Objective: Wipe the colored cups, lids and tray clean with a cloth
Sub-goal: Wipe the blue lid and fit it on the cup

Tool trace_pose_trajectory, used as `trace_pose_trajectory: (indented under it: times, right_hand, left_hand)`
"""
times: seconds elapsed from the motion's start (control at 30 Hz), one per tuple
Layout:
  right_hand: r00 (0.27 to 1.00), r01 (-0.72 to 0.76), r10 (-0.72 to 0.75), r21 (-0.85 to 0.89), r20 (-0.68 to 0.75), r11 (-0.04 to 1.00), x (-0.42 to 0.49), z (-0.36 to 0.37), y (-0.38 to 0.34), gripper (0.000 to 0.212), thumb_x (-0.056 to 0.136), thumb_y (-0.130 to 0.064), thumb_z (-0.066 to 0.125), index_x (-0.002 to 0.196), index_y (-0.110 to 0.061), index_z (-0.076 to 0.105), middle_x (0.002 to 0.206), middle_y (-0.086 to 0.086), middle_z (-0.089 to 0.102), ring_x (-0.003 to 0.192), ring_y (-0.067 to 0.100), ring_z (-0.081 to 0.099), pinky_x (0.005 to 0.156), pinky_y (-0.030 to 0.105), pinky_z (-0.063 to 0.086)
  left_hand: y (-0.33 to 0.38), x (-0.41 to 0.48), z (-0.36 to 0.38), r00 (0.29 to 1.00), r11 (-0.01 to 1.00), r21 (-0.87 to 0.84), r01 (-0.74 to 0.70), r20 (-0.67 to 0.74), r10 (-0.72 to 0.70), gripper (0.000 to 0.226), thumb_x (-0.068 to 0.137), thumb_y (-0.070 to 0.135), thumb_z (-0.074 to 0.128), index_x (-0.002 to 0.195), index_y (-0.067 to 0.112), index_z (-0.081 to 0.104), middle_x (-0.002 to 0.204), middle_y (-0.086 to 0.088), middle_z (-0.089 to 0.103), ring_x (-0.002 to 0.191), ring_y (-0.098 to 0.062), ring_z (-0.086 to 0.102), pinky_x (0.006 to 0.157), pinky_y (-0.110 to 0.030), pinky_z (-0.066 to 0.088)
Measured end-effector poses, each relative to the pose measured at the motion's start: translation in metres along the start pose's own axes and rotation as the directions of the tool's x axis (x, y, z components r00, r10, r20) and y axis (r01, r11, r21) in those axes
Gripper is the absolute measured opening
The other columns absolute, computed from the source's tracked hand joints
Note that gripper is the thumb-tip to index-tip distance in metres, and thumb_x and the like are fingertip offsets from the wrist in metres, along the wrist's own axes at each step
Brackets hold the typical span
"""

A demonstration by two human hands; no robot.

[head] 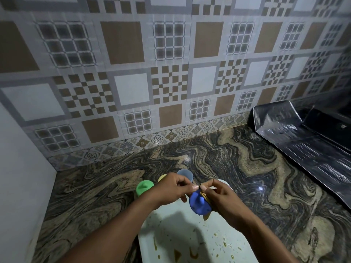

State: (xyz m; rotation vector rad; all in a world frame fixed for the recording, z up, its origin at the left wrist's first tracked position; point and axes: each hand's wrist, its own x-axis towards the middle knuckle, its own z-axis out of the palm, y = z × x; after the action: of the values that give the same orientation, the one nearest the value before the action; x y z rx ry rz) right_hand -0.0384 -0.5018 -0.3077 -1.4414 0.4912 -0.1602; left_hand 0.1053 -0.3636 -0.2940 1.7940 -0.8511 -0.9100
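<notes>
My right hand [218,196] grips the blue lid [199,205] together with a yellowish cloth [204,195], above the far end of the white tray [190,236]. My left hand [171,188], fingers curled, meets the right fingertips at 12 o'clock of the lid; whether it pinches anything I cannot tell. The green cup [144,187], capped, stands at 9 o'clock of my left hand. The yellow cup [161,178] and pale blue cup [185,174] are at 12 o'clock, partly hidden. The tray bears brown stains [177,254]. It rests on the marbled worktop [247,168], with a black sink [303,139] at 2 o'clock.
</notes>
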Motion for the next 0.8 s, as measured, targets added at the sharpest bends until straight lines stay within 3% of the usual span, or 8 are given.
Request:
trace_pose_trajectory:
  times: [0.13,0.27,0.4,0.53,0.63,0.73,0.8]
  right_hand:
    - [0.999,0.016,-0.017,0.009,0.045,1.0,0.001,-0.008,0.002,0.055,0.073,-0.061,0.078,0.095,-0.012,0.066,0.09,0.048,0.051,0.072,0.038,0.043,0.066,0.055,0.037]
    - [0.997,0.032,-0.039,0.105,0.068,0.994,-0.002,-0.011,-0.001,0.048,0.083,-0.049,0.076,0.1,-0.005,0.063,0.093,0.045,0.058,0.074,0.041,0.044,0.058,0.049,0.04]
    - [0.996,0.09,-0.087,0.237,-0.024,0.967,-0.007,-0.006,0.004,0.036,0.087,-0.035,0.072,0.098,-0.002,0.064,0.081,0.031,0.063,0.066,0.036,0.047,0.055,0.039,0.04]
    - [0.976,0.104,-0.018,0.394,-0.215,0.913,-0.012,0.016,0.03,0.037,0.084,-0.026,0.065,0.105,0.004,0.058,0.08,0.029,0.063,0.056,0.029,0.052,0.049,0.032,0.042]
    - [0.974,0.094,0.001,0.406,-0.228,0.909,-0.015,0.018,0.038,0.047,0.082,-0.024,0.073,0.109,0.009,0.055,0.077,0.03,0.06,0.052,0.029,0.049,0.042,0.03,0.04]
    - [0.996,0.05,-0.029,0.266,-0.081,0.963,-0.013,0.01,0.021,0.056,0.078,-0.04,0.074,0.101,0.007,0.055,0.077,0.035,0.057,0.062,0.035,0.046,0.04,0.029,0.041]
    - [0.998,0.049,-0.056,0.201,0.027,0.978,-0.01,0.001,0.008,0.054,0.085,-0.041,0.072,0.101,0.007,0.052,0.083,0.038,0.061,0.068,0.038,0.047,0.042,0.03,0.04]
  left_hand:
    - [0.005,0.001,-0.001,0.984,0.993,0.021,0.118,0.13,-0.12,0.032,0.087,0.046,0.073,0.087,0.014,0.074,0.075,0.003,0.072,0.063,-0.013,0.062,0.062,-0.023,0.044]
    - [0.007,0.002,0.003,0.983,0.989,-0.124,0.08,0.173,-0.058,0.024,0.091,0.035,0.071,0.079,0.014,0.072,0.067,0.002,0.066,0.059,-0.011,0.053,0.061,-0.024,0.042]
    - [0.002,0.008,0.013,0.998,0.972,-0.229,-0.06,0.021,0.066,0.023,0.095,0.023,0.068,0.073,0.016,0.07,0.064,0.002,0.058,0.059,-0.011,0.045,0.058,-0.022,0.04]
    - [-0.012,0.009,0.023,0.996,0.948,-0.308,-0.083,-0.066,0.066,0.026,0.088,0.036,0.073,0.074,0.014,0.071,0.066,-0.005,0.057,0.061,-0.017,0.043,0.056,-0.023,0.04]
    - [-0.009,0.005,0.025,0.999,0.946,-0.321,0.044,0.018,-0.04,0.047,0.081,0.056,0.072,0.075,0.009,0.07,0.066,-0.009,0.058,0.056,-0.017,0.046,0.053,-0.025,0.04]
    - [0.011,0.003,0.017,0.963,0.936,-0.23,0.267,0.098,-0.251,0.067,0.084,0.076,0.054,0.055,0.015,0.058,0.055,-0.008,0.054,0.047,-0.021,0.049,0.05,-0.026,0.042]
    - [0.024,0.009,0.017,0.959,0.956,-0.076,0.285,0.034,-0.283,0.071,0.088,0.077,0.046,0.059,0.013,0.054,0.054,-0.011,0.051,0.045,-0.023,0.05,0.049,-0.027,0.045]
